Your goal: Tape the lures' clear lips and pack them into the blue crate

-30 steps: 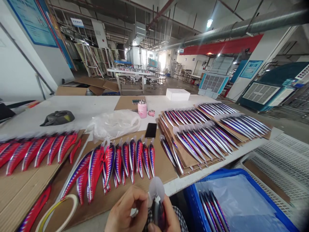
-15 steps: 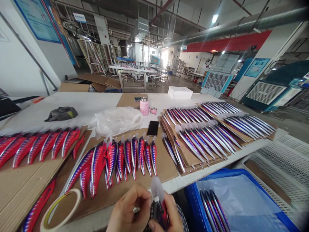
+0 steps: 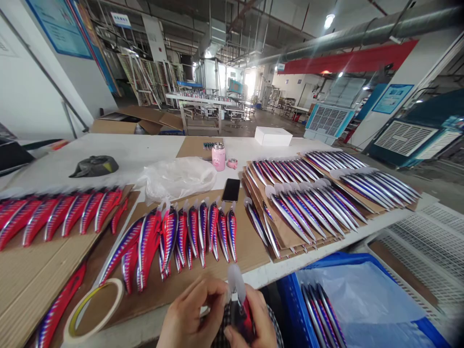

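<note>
At the bottom edge both of my hands hold one red and purple fishing lure with a clear plastic lip pointing up. My left hand pinches it near the lip with curled fingers. My right hand wraps round its body. Just beyond them, a row of matching red and purple lures lies on a cardboard sheet. A roll of tape rests to the left of my left hand.
More red lures line cardboard at left. Silver-purple lures fill stacked cardboard at right. A phone, pink jar, clear bag and white box sit farther back. A blue crate holds lures at lower right.
The view has tilted slightly downward. My hands stay on the lure, with the left fingers shifting a little near its lip.
</note>
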A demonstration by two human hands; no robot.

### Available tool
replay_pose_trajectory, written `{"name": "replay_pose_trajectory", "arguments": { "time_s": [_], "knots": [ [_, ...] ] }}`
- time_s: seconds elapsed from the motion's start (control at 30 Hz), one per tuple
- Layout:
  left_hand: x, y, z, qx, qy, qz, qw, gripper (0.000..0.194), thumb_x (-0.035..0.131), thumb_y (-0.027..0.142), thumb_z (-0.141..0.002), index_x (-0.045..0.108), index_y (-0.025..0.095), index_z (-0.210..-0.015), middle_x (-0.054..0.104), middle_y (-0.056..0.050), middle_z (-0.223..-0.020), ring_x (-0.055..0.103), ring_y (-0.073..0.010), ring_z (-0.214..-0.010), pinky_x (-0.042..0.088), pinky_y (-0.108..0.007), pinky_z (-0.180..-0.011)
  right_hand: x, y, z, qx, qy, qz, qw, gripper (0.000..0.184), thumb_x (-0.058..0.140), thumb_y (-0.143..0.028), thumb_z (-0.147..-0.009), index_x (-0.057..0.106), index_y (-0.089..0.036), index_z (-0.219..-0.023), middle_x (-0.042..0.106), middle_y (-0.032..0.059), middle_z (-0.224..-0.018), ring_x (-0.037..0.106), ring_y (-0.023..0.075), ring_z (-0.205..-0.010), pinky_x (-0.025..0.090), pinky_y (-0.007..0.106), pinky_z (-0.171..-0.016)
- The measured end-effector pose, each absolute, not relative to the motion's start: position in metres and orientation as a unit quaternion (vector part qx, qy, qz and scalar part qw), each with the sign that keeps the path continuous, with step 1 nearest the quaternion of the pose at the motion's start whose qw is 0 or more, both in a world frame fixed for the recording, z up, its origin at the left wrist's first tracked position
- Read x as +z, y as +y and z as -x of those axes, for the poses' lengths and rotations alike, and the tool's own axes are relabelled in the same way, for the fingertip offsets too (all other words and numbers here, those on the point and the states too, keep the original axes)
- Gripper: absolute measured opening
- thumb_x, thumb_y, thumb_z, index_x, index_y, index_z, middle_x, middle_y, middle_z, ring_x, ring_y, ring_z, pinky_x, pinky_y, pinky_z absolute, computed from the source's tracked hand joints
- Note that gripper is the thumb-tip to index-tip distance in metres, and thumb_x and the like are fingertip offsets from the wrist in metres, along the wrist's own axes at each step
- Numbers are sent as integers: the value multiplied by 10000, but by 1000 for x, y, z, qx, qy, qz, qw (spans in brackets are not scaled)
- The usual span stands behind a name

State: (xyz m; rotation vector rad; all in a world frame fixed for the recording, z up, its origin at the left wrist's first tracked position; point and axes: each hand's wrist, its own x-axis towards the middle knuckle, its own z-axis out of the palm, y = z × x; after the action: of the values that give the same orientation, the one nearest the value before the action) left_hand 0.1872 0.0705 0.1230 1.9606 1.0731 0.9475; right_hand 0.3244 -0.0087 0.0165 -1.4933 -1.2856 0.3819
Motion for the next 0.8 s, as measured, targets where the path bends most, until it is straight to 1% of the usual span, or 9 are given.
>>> {"name": "replay_pose_trajectory", "arguments": {
  "time_s": [0.13, 0.2, 0.3, 0.4, 0.6, 0.7, 0.8],
  "knots": [
    [121, 70, -188, 350, 410, -769, 345, 156, 549, 305, -820, 637, 244, -706, 658, 8, -617, 608, -148, -542, 495, -209, -551, 3, -11, -325, 133, -543, 633, 536, 669, 732, -311, -704, 507, -302, -1334, 655, 58, -1198, 606, 335, -1119, 535, 428, -915],
    [121, 70, -187, 351, 408, -771, 340, 150, 552, 293, -814, 631, 244, -697, 653, 13, -604, 600, -143, -522, 487, -202, -532, -4, -11, -325, 122, -545, 632, 537, 686, 729, -341, -722, 475, -306, -1358, 647, 60, -1212, 604, 332, -1122, 527, 435, -925],
    [120, 70, -187, 363, 410, -773, 321, 134, 551, 241, -800, 629, 244, -690, 650, 25, -600, 599, -134, -513, 483, -188, -526, -11, -11, -326, 108, -556, 624, 539, 666, 701, -423, -760, 456, -318, -1370, 642, 55, -1219, 610, 321, -1115, 525, 427, -926],
    [119, 70, -187, 377, 405, -774, 308, 124, 558, 201, -785, 619, 243, -685, 642, 40, -593, 605, -121, -508, 481, -170, -526, -13, -11, -329, 93, -566, 614, 542, 626, 666, -447, -801, 448, -335, -1377, 636, 48, -1234, 610, 309, -1117, 521, 419, -929],
    [120, 70, -188, 373, 410, -766, 325, 130, 552, 223, -785, 627, 239, -680, 647, 29, -592, 605, -129, -506, 487, -183, -520, -12, -12, -332, 107, -574, 610, 536, 625, 645, -478, -816, 447, -318, -1386, 642, 56, -1229, 617, 305, -1109, 526, 410, -921],
    [119, 70, -188, 375, 417, -762, 324, 122, 560, 233, -783, 628, 238, -682, 649, 27, -595, 601, -130, -509, 487, -184, -524, -14, -12, -332, 112, -572, 614, 532, 591, 651, -456, -814, 478, -319, -1362, 645, 53, -1225, 614, 302, -1115, 520, 404, -935],
    [117, 70, -187, 371, 404, -774, 318, 122, 555, 226, -802, 619, 232, -698, 645, 28, -606, 611, -122, -521, 488, -173, -533, -16, -13, -330, 104, -572, 618, 529, 606, 684, -413, -786, 488, -320, -1352, 647, 49, -1221, 618, 301, -1107, 522, 399, -932]
  ]
}}
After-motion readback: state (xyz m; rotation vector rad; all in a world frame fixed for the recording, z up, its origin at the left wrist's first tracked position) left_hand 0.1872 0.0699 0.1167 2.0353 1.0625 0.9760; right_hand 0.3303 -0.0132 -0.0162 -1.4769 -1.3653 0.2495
